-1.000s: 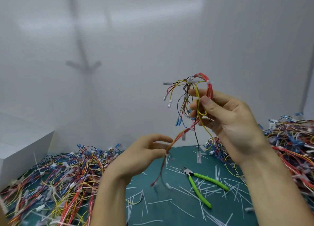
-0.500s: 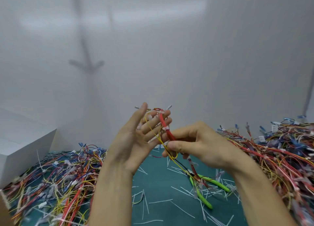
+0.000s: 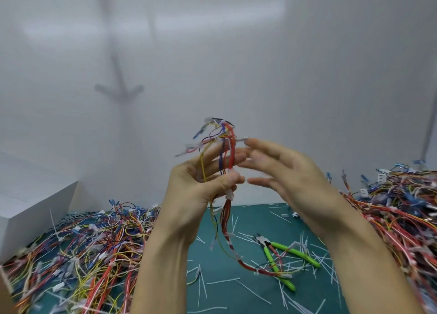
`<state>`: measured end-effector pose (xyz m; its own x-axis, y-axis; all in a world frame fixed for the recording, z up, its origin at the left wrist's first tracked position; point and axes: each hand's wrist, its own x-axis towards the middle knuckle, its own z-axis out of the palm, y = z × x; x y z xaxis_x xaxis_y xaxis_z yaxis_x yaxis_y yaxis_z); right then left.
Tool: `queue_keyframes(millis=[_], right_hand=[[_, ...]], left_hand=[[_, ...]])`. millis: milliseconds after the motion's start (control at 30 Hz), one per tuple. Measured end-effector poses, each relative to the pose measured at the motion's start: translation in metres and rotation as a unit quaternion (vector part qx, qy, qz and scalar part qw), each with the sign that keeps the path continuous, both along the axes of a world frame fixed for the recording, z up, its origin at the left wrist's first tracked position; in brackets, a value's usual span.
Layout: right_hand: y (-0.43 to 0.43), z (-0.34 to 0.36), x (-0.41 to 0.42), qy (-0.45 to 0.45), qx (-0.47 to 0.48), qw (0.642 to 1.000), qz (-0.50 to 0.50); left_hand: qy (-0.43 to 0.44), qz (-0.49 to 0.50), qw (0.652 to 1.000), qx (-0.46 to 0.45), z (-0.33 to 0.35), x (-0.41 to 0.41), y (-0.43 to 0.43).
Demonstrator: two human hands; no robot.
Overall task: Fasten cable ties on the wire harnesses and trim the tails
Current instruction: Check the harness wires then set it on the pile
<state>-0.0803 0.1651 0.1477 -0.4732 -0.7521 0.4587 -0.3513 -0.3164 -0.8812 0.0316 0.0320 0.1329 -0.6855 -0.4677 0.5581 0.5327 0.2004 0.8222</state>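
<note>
My left hand (image 3: 201, 183) holds a wire harness (image 3: 228, 153) of red, yellow and purple wires upright above the table, thumb pressing it against the fingers. The harness tail (image 3: 230, 245) hangs down to the green mat and reaches the cutters. My right hand (image 3: 283, 172) is beside the harness at its right, fingers straight and blurred, fingertips near the wires; I cannot tell if they touch. Green-handled cutters (image 3: 283, 257) lie on the mat below my right forearm.
A pile of harnesses (image 3: 82, 250) covers the left of the green mat (image 3: 217, 287), a larger pile (image 3: 397, 214) the right. Trimmed white tie tails (image 3: 255, 290) litter the mat. A white box (image 3: 30, 200) stands at far left. White wall behind.
The harness passed from my right hand to my left, which now grips it upright. My right hand let go and opened beside it. Both hands rose slightly.
</note>
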Motion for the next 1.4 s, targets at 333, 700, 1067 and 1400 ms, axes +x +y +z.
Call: queue_keyframes(millis=[333, 700, 1067, 1400], right_hand=[[0.001, 0.002, -0.006, -0.168, -0.131, 0.977, -0.015], [0.003, 0.003, -0.014, -0.193, -0.231, 0.953, -0.034], [0.002, 0.004, -0.011, -0.181, -0.264, 0.947, -0.036], [0.002, -0.001, -0.011, -0.092, -0.112, 0.988, -0.054]], left_hand=[[-0.163, 0.0, 0.97, -0.178, 0.002, -0.002, 0.014], [-0.308, -0.01, 0.929, -0.206, -0.012, -0.002, -0.004], [-0.291, -0.054, 0.932, -0.208, -0.007, 0.007, -0.004], [-0.271, -0.031, 0.938, -0.216, -0.007, 0.004, -0.003]])
